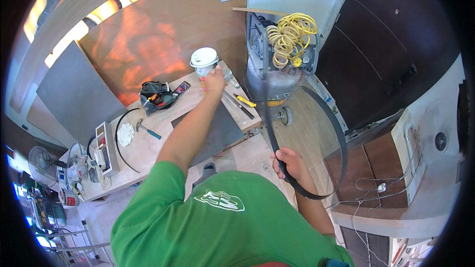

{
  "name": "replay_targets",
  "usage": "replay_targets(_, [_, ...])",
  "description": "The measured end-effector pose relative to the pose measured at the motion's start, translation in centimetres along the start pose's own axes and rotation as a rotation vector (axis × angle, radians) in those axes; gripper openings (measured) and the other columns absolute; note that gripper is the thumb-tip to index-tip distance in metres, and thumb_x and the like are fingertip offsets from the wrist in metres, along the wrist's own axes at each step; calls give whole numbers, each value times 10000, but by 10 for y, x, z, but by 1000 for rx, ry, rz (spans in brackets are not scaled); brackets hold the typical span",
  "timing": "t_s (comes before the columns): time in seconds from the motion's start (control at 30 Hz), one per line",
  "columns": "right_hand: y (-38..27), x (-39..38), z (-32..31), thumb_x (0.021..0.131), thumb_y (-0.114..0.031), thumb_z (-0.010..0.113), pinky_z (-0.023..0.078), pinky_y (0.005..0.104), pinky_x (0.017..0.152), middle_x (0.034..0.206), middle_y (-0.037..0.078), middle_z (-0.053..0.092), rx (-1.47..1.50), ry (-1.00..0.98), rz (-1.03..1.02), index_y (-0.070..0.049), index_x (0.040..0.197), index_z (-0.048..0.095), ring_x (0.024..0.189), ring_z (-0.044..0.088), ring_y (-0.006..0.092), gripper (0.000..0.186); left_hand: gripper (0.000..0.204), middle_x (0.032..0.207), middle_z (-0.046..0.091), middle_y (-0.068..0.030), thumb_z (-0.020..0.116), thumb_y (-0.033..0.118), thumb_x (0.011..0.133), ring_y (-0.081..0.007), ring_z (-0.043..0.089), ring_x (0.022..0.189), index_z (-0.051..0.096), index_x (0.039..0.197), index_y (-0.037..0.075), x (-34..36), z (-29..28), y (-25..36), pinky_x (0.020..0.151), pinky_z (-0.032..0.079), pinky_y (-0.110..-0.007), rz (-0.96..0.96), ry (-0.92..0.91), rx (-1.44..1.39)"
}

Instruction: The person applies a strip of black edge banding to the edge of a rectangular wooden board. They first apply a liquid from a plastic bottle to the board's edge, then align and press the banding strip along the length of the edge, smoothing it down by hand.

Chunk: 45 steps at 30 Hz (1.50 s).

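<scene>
My right hand [291, 163] is closed around a long black flexible strip [341, 141], which loops up and out to the right in front of me. My left hand [214, 81] reaches over the far part of the wooden workbench [141, 154], its fingers curled beside a white lidded bucket [204, 58]. What those fingers hold, if anything, is hidden. Just left of that hand stands a small red item [203, 83]. A yellow utility knife [244, 100] and a black-handled tool [239, 105] lie to its right. Under my left forearm is a dark grey panel [217, 128].
A phone [181, 88], a tool pouch [156, 94], a hammer [148, 129] and a curved black strip [118, 141] lie on the bench's left. Beyond the bench's right end stands an air compressor [277, 81] with a coiled yellow hose [292, 34]. A brown cabinet [376, 168] is at right.
</scene>
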State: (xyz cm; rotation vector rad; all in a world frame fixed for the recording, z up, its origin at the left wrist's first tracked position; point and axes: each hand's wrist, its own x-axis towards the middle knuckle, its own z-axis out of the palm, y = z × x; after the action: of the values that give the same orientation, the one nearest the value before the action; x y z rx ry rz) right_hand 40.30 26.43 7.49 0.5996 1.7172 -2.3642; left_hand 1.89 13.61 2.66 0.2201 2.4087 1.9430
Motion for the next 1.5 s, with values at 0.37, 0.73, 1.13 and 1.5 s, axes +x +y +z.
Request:
replay_targets(0.37, [18,32,5,1058,-253,499,429,252,439,653,78,627,26,84,22,-29,997,582,464,537,132,247,621,742,660,-83,336,622,1041,-229,674,747,557,1097,44,-163,57,31,673,522,-383,-348,-752,-493])
replay_targets(0.73, [72,17,-28,978,-201,661,461,220,555,757,42,653,-52,-238,197,-49,1015,620,609,591,104,161,407,560,445,-7,484,430,1053,-134,414,406,523,856,77,-54,-2,76,391,337,-298,-139,-28,-608])
replay_targets(1.13, [-10,2,-86,1028,-391,552,461,368,955,1194,103,662,-346,542,-434,20,1254,607,1098,593,212,473,290,882,657,-285,500,302,1019,-512,621,852,550,1001,17,-148,66,109,741,502,-556,540,-197,29])
replay_targets(1.5, [-111,2,-39,1076,-376,453,496,433,963,1242,201,666,320,480,-846,15,1283,545,1037,659,281,452,296,850,646,-194,687,315,916,-431,649,756,559,990,59,-234,89,64,657,519,-495,651,-678,27])
